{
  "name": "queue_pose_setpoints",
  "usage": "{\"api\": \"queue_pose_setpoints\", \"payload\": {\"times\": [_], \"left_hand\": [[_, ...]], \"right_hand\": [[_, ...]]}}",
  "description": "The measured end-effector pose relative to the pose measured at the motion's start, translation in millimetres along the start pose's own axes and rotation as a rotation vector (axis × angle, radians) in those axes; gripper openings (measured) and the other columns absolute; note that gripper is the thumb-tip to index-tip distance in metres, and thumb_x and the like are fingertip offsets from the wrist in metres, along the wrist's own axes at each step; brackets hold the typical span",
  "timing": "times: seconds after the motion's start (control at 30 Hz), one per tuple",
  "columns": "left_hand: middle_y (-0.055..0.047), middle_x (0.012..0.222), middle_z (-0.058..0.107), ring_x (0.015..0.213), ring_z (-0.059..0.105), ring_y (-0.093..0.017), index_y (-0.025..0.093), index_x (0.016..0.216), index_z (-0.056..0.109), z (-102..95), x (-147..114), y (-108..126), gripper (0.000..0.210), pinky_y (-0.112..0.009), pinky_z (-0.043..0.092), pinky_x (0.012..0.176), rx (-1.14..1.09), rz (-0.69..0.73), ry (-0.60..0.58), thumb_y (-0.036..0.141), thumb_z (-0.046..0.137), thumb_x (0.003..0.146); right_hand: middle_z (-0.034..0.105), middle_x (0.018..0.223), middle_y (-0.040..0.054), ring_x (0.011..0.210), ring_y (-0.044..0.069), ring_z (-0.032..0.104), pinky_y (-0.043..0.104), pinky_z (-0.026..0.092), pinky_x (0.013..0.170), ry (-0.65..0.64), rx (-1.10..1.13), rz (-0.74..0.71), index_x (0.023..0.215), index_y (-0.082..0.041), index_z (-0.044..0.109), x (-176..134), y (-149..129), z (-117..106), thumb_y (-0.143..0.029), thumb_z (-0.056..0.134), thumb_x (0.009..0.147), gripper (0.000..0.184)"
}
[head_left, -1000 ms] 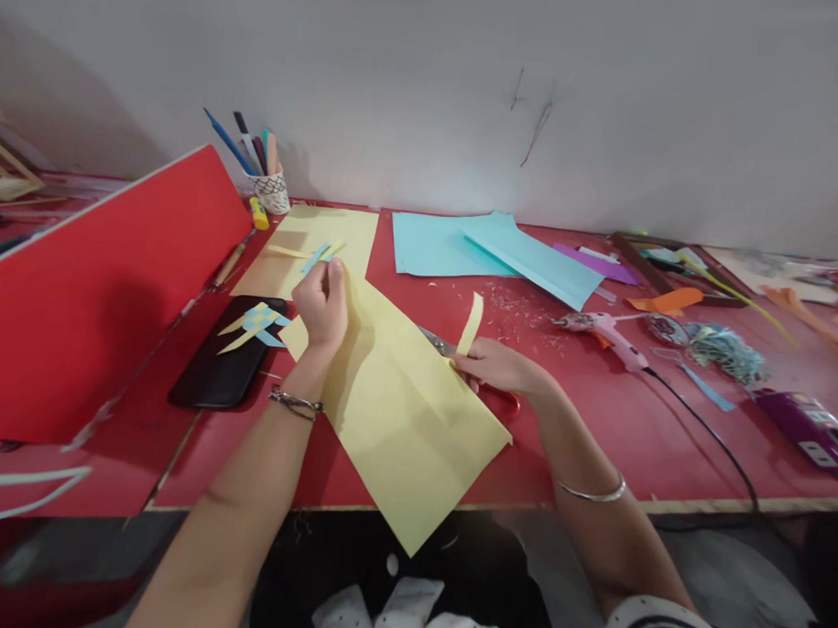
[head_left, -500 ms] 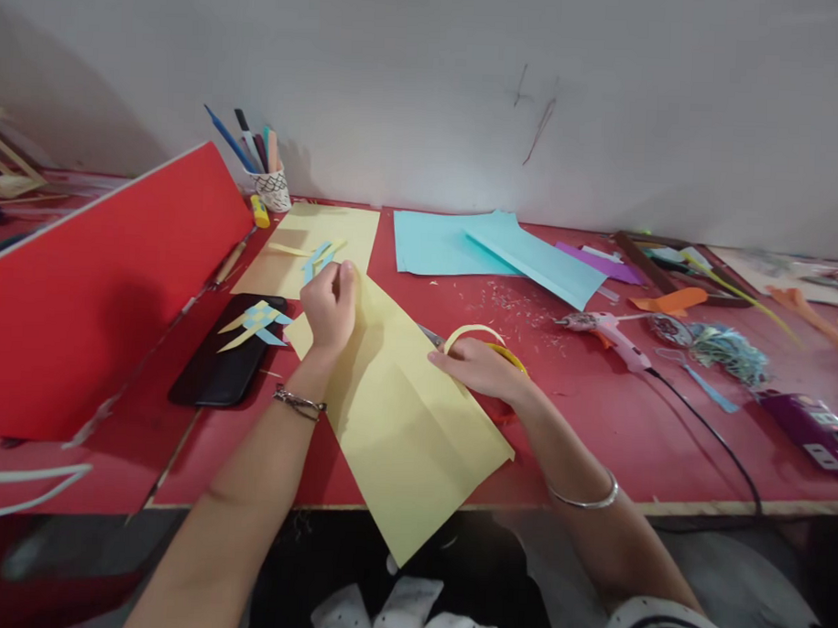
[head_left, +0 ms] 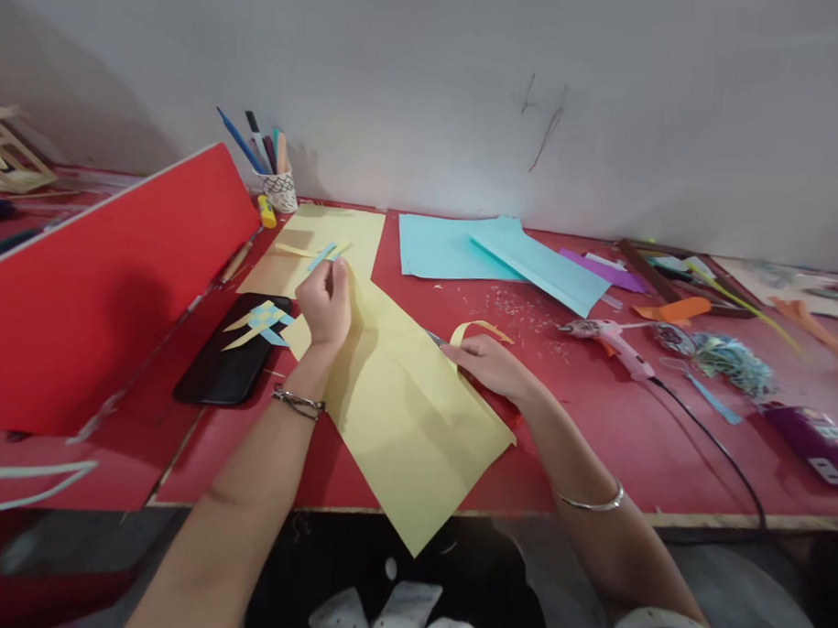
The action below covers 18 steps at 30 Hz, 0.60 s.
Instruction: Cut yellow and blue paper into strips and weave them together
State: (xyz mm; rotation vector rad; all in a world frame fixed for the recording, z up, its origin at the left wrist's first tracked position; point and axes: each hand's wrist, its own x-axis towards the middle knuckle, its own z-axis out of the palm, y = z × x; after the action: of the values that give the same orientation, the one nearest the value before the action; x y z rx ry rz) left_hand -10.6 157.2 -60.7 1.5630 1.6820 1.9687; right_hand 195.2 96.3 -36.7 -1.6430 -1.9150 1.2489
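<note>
My left hand (head_left: pixel 325 300) is closed on the far end of a large yellow paper sheet (head_left: pixel 401 423), which slants down past the table's front edge. At the sheet's right edge my right hand (head_left: pixel 490 364) grips a pair of scissors (head_left: pixel 435 338); only a bit of the blade shows, and the handles are hidden in the hand. A narrow yellow paper strip (head_left: pixel 484 326) curls up above my right hand. Just beyond my left hand lies a partly hidden blue and yellow paper weave (head_left: pixel 323 256). A woven paper fish shape (head_left: pixel 262 322) rests on a black phone (head_left: pixel 215 366).
Blue paper sheets (head_left: pixel 455 247) lie at the back. To the right are a pink glue gun (head_left: pixel 620 350) with its cord, tinsel (head_left: pixel 730 361) and a purple box (head_left: pixel 809 442). A red board (head_left: pixel 110 294) stands at left beside a pen cup (head_left: pixel 280 192). Paper scraps (head_left: pixel 519 308) litter the middle.
The curled strip has shifted and now bends over to the right of my right hand. Both hands keep their hold, and the view has moved slightly.
</note>
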Motion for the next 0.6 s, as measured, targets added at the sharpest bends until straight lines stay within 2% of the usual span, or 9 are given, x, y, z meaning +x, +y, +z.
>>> {"api": "queue_pose_setpoints", "payload": {"times": [0.2, 0.27, 0.4, 0.53, 0.6], "left_hand": [[0.006, 0.045, 0.023, 0.045, 0.024, -0.009, 0.020, 0.048, 0.026, -3.1, 3.1, -1.0, 0.037, -0.026, 0.022, 0.048, -0.010, -0.023, 0.047, 0.029, 0.042, 0.079], [0.006, 0.045, 0.023, 0.045, 0.024, -0.009, 0.020, 0.048, 0.026, -3.4, 3.3, -1.3, 0.036, -0.026, 0.022, 0.048, -0.009, -0.022, 0.053, 0.029, 0.042, 0.080], [0.007, 0.045, 0.025, 0.044, 0.024, -0.009, 0.020, 0.048, 0.027, -2.0, 2.0, -1.4, 0.035, -0.025, 0.021, 0.047, -0.003, -0.016, 0.035, 0.024, 0.042, 0.080], [0.007, 0.042, 0.025, 0.043, 0.023, -0.008, 0.019, 0.046, 0.027, -0.9, -0.1, -0.7, 0.036, -0.025, 0.021, 0.047, 0.012, -0.010, 0.000, 0.019, 0.044, 0.078], [0.007, 0.042, 0.025, 0.042, 0.023, -0.008, 0.019, 0.046, 0.027, -0.7, -1.0, -0.3, 0.037, -0.025, 0.021, 0.047, 0.019, -0.013, -0.011, 0.018, 0.045, 0.078]], "right_hand": [[0.034, 0.042, -0.0047, 0.039, 0.006, 0.033, 0.023, 0.025, 0.043, 0.085, -0.143, 0.039, 0.046, -0.016, 0.041, -1.8, 4.6, -7.7, -0.042, 0.047, 0.075, 0.039], [0.038, 0.040, -0.0039, 0.039, 0.007, 0.036, 0.023, 0.027, 0.045, 0.118, -0.187, 0.054, 0.044, -0.017, 0.038, -6.0, 9.1, -10.7, -0.040, 0.045, 0.076, 0.040], [0.052, 0.045, 0.0008, 0.044, 0.010, 0.049, 0.023, 0.035, 0.051, 0.189, -0.198, 0.102, 0.048, -0.017, 0.046, -14.7, 16.0, -16.2, -0.039, 0.039, 0.079, 0.039], [0.059, 0.057, 0.0036, 0.050, 0.010, 0.052, 0.023, 0.039, 0.055, 0.154, -0.143, 0.080, 0.056, -0.016, 0.053, -19.5, 7.2, -13.9, -0.049, 0.030, 0.081, 0.048], [0.058, 0.060, 0.0039, 0.053, 0.011, 0.052, 0.024, 0.037, 0.053, 0.137, -0.191, 0.063, 0.056, -0.017, 0.054, -20.5, -1.7, -8.9, -0.053, 0.031, 0.080, 0.049]]}}
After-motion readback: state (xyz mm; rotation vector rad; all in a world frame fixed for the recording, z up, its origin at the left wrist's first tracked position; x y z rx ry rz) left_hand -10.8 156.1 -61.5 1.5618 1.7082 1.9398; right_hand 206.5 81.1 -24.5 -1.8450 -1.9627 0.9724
